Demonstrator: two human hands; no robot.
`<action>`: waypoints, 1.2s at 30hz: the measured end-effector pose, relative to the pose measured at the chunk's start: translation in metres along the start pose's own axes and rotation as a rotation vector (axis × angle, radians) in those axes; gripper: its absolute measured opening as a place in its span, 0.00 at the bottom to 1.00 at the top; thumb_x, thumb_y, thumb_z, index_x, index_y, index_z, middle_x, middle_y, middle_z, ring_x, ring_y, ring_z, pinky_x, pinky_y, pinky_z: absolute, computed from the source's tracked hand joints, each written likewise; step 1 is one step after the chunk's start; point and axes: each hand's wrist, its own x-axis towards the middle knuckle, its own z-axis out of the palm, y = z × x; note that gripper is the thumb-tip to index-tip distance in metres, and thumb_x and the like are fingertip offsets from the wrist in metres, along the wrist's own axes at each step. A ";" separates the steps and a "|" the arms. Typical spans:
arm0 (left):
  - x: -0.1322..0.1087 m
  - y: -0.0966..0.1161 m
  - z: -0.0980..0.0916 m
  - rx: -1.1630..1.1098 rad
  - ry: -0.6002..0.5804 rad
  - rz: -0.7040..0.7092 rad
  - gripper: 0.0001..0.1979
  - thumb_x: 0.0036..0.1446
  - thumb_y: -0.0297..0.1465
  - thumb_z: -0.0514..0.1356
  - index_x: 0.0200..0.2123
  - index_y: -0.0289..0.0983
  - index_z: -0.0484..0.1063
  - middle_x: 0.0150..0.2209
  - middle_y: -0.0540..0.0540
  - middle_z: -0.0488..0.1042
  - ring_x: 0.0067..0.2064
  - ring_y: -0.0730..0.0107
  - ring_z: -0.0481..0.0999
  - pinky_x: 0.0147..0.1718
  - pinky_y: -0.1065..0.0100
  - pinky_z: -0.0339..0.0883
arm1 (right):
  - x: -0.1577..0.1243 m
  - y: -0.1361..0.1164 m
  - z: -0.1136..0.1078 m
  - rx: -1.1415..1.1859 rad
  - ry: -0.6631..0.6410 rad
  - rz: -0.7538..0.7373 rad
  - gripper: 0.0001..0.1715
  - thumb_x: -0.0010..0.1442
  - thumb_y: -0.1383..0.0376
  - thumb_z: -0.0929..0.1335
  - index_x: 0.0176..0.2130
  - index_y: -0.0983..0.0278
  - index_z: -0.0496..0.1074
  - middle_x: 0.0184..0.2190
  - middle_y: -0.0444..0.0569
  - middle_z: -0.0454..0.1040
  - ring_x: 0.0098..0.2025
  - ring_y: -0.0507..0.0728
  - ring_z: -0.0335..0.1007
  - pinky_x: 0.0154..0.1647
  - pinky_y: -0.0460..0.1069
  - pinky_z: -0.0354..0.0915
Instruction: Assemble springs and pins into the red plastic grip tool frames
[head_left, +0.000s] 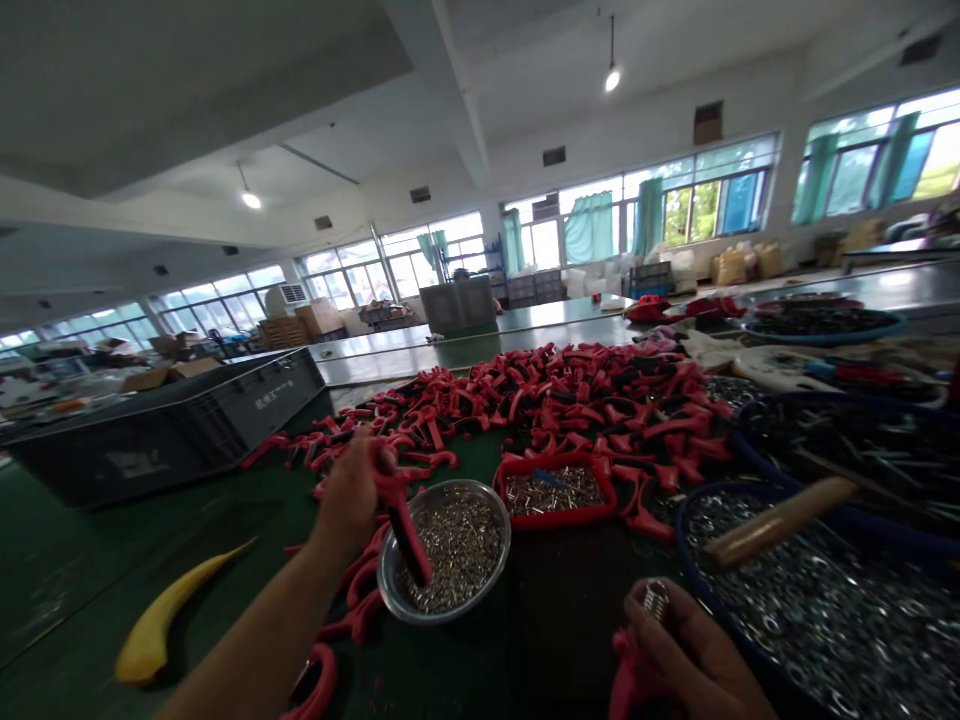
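Note:
My left hand (351,495) is closed around a red plastic handle with a black grip (405,520), which slants down over a metal bowl (386,575) of small metal pins. At the lower right, my right hand (690,650) is closed, with a small coiled metal spring (655,598) pinched at its fingertips. Another red plastic handle (628,672) shows below those fingers, apparently in the same hand. Between my hands and farther away stands a red tray (555,520) with small metal pins and a blue piece inside.
A large heap of red and black handles (585,390) covers the middle of the green table. Blue basins of metal parts (840,610) stand right, a wooden-handled tool (780,522) lying across one. Left are a grey crate (247,410) and a yellow banana-shaped object (169,620).

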 end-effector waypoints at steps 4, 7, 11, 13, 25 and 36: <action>-0.105 0.022 0.051 -0.232 -0.630 -0.224 0.27 0.50 0.54 0.49 0.21 0.35 0.65 0.17 0.52 0.64 0.18 0.76 0.64 0.19 0.74 0.57 | -0.012 -0.021 0.015 -0.105 -0.116 -0.119 0.14 0.55 0.53 0.64 0.33 0.61 0.65 0.22 0.40 0.65 0.23 0.51 0.66 0.24 0.44 0.66; -0.150 0.016 0.080 -0.328 -0.628 -0.239 0.27 0.52 0.53 0.49 0.20 0.34 0.64 0.18 0.53 0.60 0.21 0.79 0.60 0.23 0.75 0.54 | -0.017 -0.026 0.014 -0.231 -0.096 -0.220 0.13 0.55 0.54 0.64 0.32 0.61 0.64 0.21 0.40 0.64 0.22 0.50 0.62 0.22 0.43 0.63; -0.170 0.007 0.093 -0.413 -0.561 -0.314 0.26 0.51 0.54 0.48 0.20 0.36 0.61 0.18 0.54 0.55 0.21 0.78 0.55 0.23 0.74 0.52 | -0.019 -0.021 0.008 -0.355 -0.145 -0.281 0.12 0.58 0.56 0.61 0.31 0.61 0.63 0.21 0.41 0.65 0.23 0.51 0.63 0.24 0.44 0.62; -0.178 0.008 0.094 -0.435 -0.558 -0.314 0.25 0.51 0.53 0.50 0.21 0.36 0.59 0.19 0.55 0.54 0.22 0.78 0.54 0.23 0.75 0.52 | -0.019 -0.018 0.005 -0.386 -0.123 -0.312 0.11 0.59 0.57 0.60 0.32 0.61 0.62 0.21 0.41 0.66 0.23 0.51 0.64 0.24 0.45 0.62; -0.184 0.011 0.100 -0.550 -0.443 -0.410 0.25 0.47 0.55 0.53 0.23 0.37 0.58 0.22 0.55 0.54 0.23 0.78 0.55 0.24 0.75 0.54 | -0.023 -0.017 -0.003 -0.505 -0.081 -0.393 0.09 0.59 0.58 0.60 0.33 0.60 0.60 0.21 0.40 0.67 0.21 0.51 0.65 0.23 0.45 0.63; -0.193 0.012 0.103 -0.475 -0.517 -0.378 0.24 0.51 0.53 0.51 0.24 0.37 0.59 0.21 0.55 0.54 0.22 0.79 0.54 0.22 0.75 0.52 | -0.018 -0.023 -0.004 -0.584 -0.088 -0.384 0.09 0.59 0.59 0.59 0.32 0.61 0.61 0.20 0.41 0.67 0.21 0.52 0.64 0.21 0.46 0.61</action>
